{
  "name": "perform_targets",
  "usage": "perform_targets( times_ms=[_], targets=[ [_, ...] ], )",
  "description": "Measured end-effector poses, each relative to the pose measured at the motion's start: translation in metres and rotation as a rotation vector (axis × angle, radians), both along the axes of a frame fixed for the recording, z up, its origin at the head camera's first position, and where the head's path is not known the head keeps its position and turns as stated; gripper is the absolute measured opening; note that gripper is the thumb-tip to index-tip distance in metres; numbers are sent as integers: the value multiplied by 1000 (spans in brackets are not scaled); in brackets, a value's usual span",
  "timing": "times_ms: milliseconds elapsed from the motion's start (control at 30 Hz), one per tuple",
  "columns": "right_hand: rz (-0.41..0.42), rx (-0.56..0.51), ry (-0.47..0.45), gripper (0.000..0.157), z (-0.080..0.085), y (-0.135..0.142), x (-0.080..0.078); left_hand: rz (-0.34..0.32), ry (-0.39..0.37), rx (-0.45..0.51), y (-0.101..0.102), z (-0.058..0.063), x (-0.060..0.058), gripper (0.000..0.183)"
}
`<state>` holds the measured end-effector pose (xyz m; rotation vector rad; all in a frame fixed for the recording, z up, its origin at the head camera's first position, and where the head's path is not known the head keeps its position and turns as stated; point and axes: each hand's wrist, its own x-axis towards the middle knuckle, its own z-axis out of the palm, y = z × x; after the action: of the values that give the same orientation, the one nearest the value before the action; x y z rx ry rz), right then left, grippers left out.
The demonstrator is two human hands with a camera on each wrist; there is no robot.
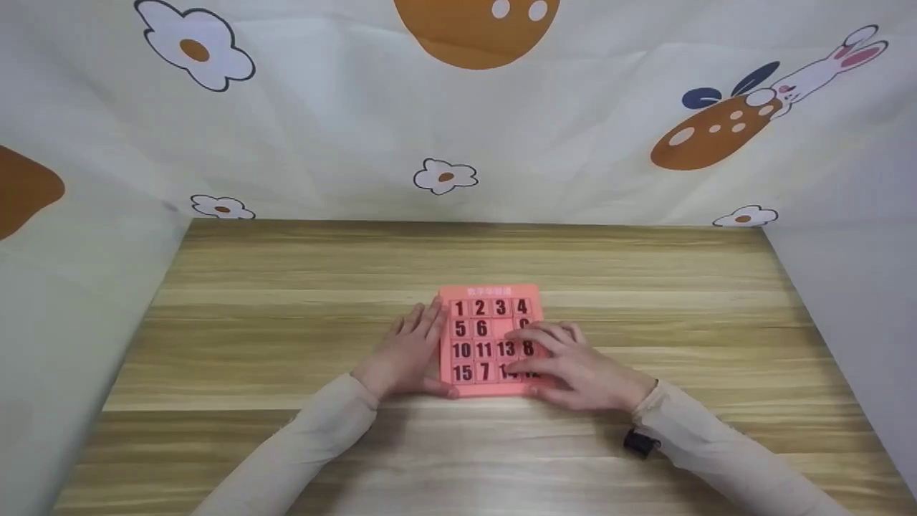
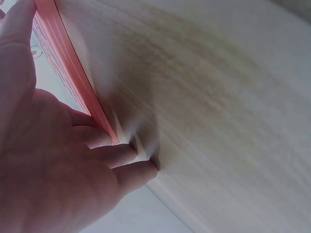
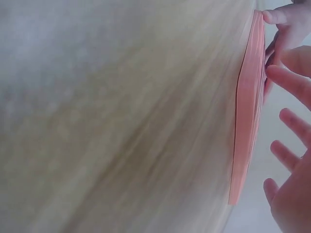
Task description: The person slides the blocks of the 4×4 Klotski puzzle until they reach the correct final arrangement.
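Note:
A pink number slide puzzle [image 1: 489,391] lies flat on the wooden table, with black-numbered tiles in its frame. Its top row reads 1, 2, 3, 4; a bare slot [image 1: 503,327] shows to the right of the 6. My left hand [image 1: 405,358] rests along the puzzle's left side, fingers extended, thumb at the lower left corner. In the left wrist view, fingertips touch the frame's edge and the tabletop. Over the right-hand tiles, my right hand [image 1: 584,369] spreads its bent fingers, partly covering the 9, 14 and 12. The right wrist view shows several fingertips raised off the puzzle.
The wood-grain table [image 1: 286,287] stretches out around the puzzle. A pale cloth wall [image 1: 322,129] with printed flowers and a rabbit stands behind it, and plain pale panels flank both sides. A small black object [image 1: 640,443] hangs at the right cuff.

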<state>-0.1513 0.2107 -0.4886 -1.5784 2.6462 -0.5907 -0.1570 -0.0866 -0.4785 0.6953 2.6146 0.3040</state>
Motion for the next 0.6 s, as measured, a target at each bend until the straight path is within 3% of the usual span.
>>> perform_targets(
  times_ms=[200,433,600],
  targets=[
    [-91,14,43,36,1,0,-2,10,-19,9,0,0,1,127],
    [-231,107,27,40,5,-3,-5,17,-14,-14,1,-1,-1,128],
    [-155,125,44,43,5,-3,-5,15,-6,-9,1,0,0,128]
  ],
)
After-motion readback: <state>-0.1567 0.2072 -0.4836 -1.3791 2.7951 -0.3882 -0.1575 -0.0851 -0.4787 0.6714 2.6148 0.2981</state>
